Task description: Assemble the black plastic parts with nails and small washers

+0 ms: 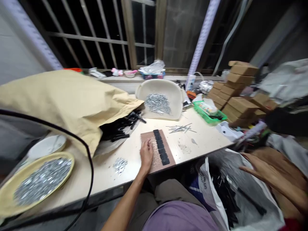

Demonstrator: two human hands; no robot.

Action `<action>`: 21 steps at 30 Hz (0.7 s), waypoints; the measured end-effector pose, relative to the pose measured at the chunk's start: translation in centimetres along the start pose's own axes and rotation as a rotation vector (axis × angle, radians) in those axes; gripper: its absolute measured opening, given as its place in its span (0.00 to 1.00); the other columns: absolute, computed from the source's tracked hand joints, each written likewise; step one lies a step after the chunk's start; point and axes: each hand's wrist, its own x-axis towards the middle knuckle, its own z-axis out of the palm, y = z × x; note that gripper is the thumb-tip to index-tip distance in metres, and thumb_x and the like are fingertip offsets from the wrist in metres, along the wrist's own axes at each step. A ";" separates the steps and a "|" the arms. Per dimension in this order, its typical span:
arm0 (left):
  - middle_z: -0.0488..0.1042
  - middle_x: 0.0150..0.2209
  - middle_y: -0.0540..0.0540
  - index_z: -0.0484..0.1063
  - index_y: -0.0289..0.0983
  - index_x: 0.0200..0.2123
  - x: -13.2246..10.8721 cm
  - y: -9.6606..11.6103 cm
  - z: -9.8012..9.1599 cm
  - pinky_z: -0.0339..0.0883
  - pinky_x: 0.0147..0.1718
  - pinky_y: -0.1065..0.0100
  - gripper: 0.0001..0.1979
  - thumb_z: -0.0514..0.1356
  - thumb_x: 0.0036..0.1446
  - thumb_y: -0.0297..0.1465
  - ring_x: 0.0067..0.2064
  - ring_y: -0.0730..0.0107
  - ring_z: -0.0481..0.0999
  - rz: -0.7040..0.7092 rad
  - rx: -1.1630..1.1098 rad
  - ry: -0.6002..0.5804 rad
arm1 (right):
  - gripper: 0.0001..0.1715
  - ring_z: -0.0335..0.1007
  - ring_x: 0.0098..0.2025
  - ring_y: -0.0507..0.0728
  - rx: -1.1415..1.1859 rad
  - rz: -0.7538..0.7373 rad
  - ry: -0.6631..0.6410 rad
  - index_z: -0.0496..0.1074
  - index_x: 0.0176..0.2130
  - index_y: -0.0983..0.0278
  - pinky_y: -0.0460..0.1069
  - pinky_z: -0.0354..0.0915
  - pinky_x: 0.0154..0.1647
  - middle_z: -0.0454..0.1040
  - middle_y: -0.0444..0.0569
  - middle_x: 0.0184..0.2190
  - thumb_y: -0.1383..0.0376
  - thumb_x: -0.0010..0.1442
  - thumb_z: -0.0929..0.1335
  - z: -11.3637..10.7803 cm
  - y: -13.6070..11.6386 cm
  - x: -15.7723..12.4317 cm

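yellow tray [9, 192] cut off, right forearm [288, 189] blurred

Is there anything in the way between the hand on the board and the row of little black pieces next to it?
Nothing visible. The left hand lies flat on the brown board, and the row of black pieces sits just to its right, with only a bare strip of board between them.

A small home workshop for piecework assembly; a worktable [211, 141] under a barred window [96, 35] carries trays of metal screws [157, 102]; stacked cardboard boxes [237, 93] sit beside it; a big paper sack [64, 102] spills black plastic parts [122, 126].
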 end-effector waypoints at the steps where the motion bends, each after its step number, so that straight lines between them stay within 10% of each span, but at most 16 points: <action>1: 0.72 0.39 0.41 0.70 0.32 0.48 -0.1 0.0 0.1 0.66 0.40 0.63 0.16 0.51 0.59 0.29 0.36 0.65 0.71 0.005 -0.009 -0.002 | 0.29 0.74 0.34 0.70 0.007 -0.043 -0.041 0.71 0.43 0.55 0.61 0.69 0.30 0.76 0.58 0.40 0.46 0.43 0.69 1.0 0.1 0.6; 5: 0.72 0.42 0.41 0.70 0.34 0.48 -0.6 0.0 0.2 0.67 0.40 0.65 0.15 0.51 0.60 0.27 0.38 0.67 0.72 -0.013 -0.050 0.026 | 0.25 0.75 0.37 0.66 0.095 -0.281 -0.131 0.66 0.50 0.51 0.58 0.70 0.36 0.75 0.57 0.44 0.48 0.53 0.65 4.4 -5.2 5.4; 12: 0.70 0.41 0.42 0.69 0.36 0.49 -0.2 -1.0 -2.7 0.66 0.41 0.66 0.15 0.49 0.62 0.27 0.41 0.66 0.71 0.015 0.075 0.116 | 0.20 0.74 0.39 0.56 0.290 -0.686 -0.245 0.71 0.46 0.61 0.49 0.66 0.38 0.74 0.51 0.44 0.55 0.63 0.59 7.8 -27.9 14.9; 21: 0.67 0.37 0.41 0.71 0.34 0.45 5.5 -5.5 -10.3 0.64 0.39 0.60 0.13 0.52 0.59 0.25 0.41 0.58 0.66 0.036 0.793 0.151 | 0.25 0.69 0.48 0.64 0.182 -0.341 -0.363 0.73 0.41 0.66 0.54 0.61 0.44 0.74 0.60 0.42 0.51 0.62 0.59 16.2 -45.9 26.7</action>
